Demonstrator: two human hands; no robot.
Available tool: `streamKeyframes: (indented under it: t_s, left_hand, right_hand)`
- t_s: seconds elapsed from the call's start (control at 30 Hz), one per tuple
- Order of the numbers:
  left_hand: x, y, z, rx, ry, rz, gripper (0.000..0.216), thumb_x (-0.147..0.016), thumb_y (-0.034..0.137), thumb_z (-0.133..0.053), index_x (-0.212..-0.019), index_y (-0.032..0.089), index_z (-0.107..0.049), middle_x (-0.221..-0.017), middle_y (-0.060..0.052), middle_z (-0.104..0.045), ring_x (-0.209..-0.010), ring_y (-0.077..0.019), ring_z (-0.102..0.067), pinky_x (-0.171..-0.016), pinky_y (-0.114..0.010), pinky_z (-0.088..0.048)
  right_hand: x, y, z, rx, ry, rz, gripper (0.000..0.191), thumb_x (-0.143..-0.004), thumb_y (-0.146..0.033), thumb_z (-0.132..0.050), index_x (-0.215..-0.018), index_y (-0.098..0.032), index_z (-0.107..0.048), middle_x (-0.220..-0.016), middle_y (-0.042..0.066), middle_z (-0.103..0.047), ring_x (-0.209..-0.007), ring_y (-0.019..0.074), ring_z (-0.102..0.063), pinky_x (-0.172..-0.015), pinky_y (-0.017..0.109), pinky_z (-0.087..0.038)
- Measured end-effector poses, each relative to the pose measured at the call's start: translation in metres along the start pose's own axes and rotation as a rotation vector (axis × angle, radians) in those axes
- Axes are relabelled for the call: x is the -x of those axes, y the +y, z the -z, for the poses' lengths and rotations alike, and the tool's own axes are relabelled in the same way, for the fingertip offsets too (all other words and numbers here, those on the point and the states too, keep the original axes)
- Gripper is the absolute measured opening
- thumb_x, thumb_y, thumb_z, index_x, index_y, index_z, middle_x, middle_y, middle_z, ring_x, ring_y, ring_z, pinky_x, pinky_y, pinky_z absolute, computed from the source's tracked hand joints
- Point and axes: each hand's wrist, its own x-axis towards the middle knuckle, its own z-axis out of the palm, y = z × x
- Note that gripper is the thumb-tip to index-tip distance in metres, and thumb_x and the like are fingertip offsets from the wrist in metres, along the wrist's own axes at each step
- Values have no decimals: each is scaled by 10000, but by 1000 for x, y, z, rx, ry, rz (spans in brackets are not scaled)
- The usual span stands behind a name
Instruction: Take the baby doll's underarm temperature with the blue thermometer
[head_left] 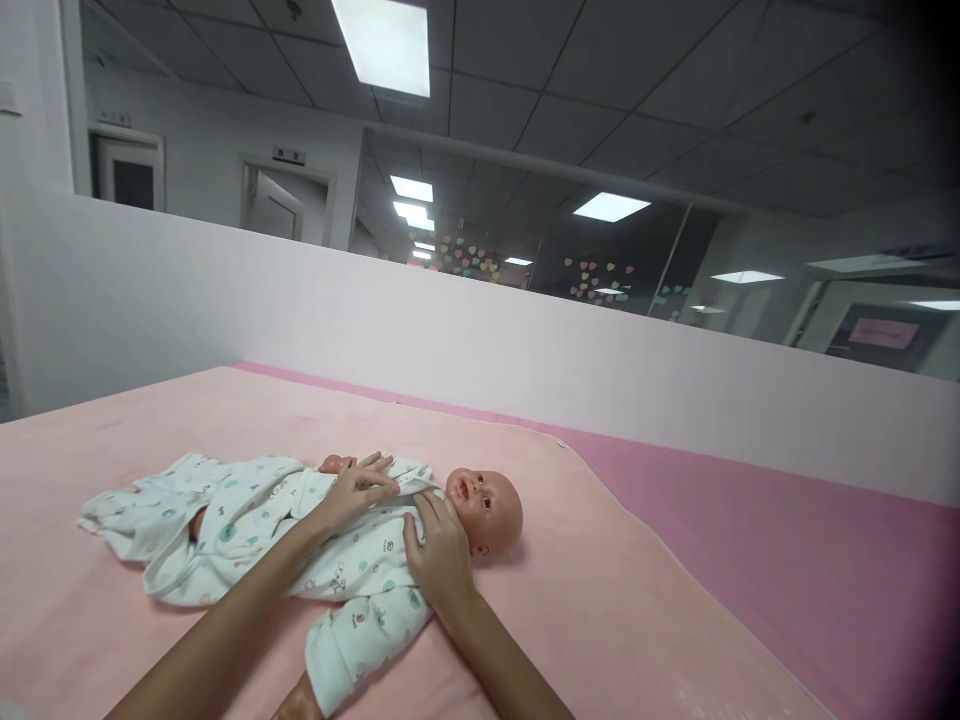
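Observation:
A baby doll [493, 508] lies on its back, its bare head to the right. It wears a white baby outfit [367, 550] printed with small green and brown figures. My left hand [358, 495] rests on the doll's chest, fingers spread over the cloth near its far arm. Close to the doll's neck, my right hand [437, 550] lies on the outfit's collar area, thumb apart from the fingers. The doll's near arm is in a sleeve [367, 630] that points toward me. One small doll hand [336, 463] shows beyond my left hand. The cloth under my palms is hidden.
The doll lies on a pale pink padded sheet [615, 620] over a darker pink surface [750, 520]. A low white wall [450, 330] runs along the far side. Behind it are glass panels with heart stickers [465, 258] and doorways.

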Motion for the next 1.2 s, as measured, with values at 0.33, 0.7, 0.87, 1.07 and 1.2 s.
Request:
streamKeyframes:
  t_s: [0.33,0.7,0.87,1.07,1.2]
  left_hand:
    - [18,22,-15,-374,189,-468,211,-826,268,-488,-749,253,-683,-805,15,-695,-848,-176,-598,-999,-512,-244]
    - [27,26,-22,-565,257,-796,162,-793,157,-481,-700,201,-607,-661,17,-630,-624,-122,-527,-902,-399,-374]
    - [30,32,-21,-530,353,-790,96,-784,195,-499,-751,199,-590,-627,12,-610,-625,-135,-512,-898,-417,-368]
    - [29,26,-22,-522,414,-848,181,-760,302,-564,-620,199,-511,-482,46,-483,-513,-113,-451,-830,-380,-398]
    - [29,22,-23,-503,500,-801,105,-791,254,-552,-713,196,-512,-495,53,-482,-489,-106,-434,-782,-353,-413]
  right_hand:
    - [-11,36,25,-76,437,0,90,-818,-235,-513,-780,-182,-574,-671,9,-580,-634,129,-534,-642,271,-452]
    - [-11,43,38,-416,813,-322,184,-845,-284,-463,-934,-159,-564,-880,66,-572,-794,157,-568,-700,310,-481]
    - [0,22,27,-475,707,-155,133,-841,-203,-469,-907,-173,-581,-875,59,-595,-876,181,-575,-780,376,-483]
    - [4,11,23,-541,669,-274,152,-847,-242,-471,-902,-159,-585,-904,73,-618,-931,201,-577,-853,417,-462]
    - [2,14,25,-571,644,-323,174,-858,-252,-457,-938,-157,-578,-908,81,-626,-935,207,-584,-841,417,-474]
